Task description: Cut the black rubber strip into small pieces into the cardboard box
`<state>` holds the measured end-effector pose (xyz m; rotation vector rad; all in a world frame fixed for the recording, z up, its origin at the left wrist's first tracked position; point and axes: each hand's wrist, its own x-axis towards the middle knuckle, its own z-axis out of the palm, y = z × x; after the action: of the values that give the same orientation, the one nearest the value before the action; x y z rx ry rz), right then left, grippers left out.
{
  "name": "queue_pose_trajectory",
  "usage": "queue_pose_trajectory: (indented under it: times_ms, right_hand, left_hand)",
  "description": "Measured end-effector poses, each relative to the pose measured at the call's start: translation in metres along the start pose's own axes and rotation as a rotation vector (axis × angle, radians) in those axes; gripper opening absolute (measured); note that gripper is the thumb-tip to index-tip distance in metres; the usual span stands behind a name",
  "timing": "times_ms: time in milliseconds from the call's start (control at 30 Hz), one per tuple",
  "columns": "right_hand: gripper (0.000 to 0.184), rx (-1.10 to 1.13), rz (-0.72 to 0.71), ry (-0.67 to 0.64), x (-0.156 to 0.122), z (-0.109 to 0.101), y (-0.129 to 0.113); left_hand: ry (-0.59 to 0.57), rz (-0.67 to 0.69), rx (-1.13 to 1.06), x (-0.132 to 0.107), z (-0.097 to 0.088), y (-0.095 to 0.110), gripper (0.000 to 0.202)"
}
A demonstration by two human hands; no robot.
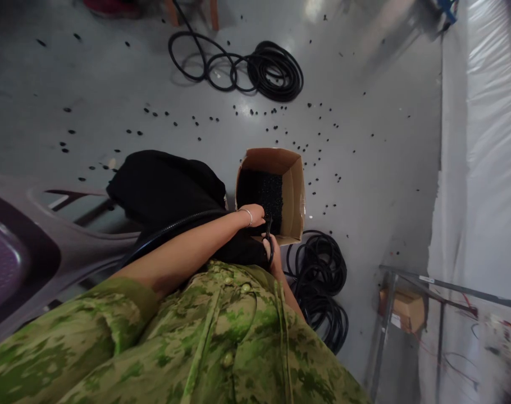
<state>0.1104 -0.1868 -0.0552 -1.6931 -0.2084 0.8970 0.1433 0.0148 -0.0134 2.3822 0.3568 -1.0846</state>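
My left hand [255, 215], a silver bangle on its wrist, is closed around the end of a black hose [171, 230] that runs back under my forearm. My right hand [272, 252] is closed on black scissors [269, 238], whose blades meet the hose end just over the near edge of an open cardboard box [295, 191]. The box stands on the grey floor and is filled with small black cut pieces [261, 193]. A black garment covers my lap to the left of the box.
Black hose lies coiled on the floor to the right of my legs [323, 280] and farther off [272, 70]. Small black pieces are scattered over the floor. A grey plastic chair [23, 247] is at left, a metal frame with a small box [407, 308] at right.
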Motion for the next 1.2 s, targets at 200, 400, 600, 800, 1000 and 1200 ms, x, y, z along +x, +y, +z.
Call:
queue_pose_trajectory:
  times_ms: [200,400,600,800,1000,1200]
  right_hand:
    - [0.039,0.136,0.123,-0.057,-0.004,-0.002,-0.006]
    - [0.035,0.124,0.104,-0.037,-0.003,-0.001,-0.009]
    - [0.033,0.126,0.075,-0.049,-0.003,0.000,-0.006]
    - [0.032,0.076,0.053,0.011,0.004,0.006,0.008]
    - [0.030,-0.046,-0.045,0.087,0.009,0.008,0.015]
    - [0.031,-0.130,-0.063,0.071,0.011,0.010,0.022]
  left_hand:
    - [0.000,0.018,0.010,-0.005,-0.001,0.004,0.036]
    - [-0.002,0.040,0.023,-0.010,-0.001,0.008,0.035]
    - [-0.006,0.020,0.031,-0.010,-0.003,0.008,0.035]
    - [-0.023,0.010,0.057,-0.006,-0.004,0.006,0.036]
    - [-0.013,-0.002,0.037,0.000,-0.001,0.004,0.037]
    - [-0.017,-0.036,0.087,-0.008,-0.006,0.011,0.038]
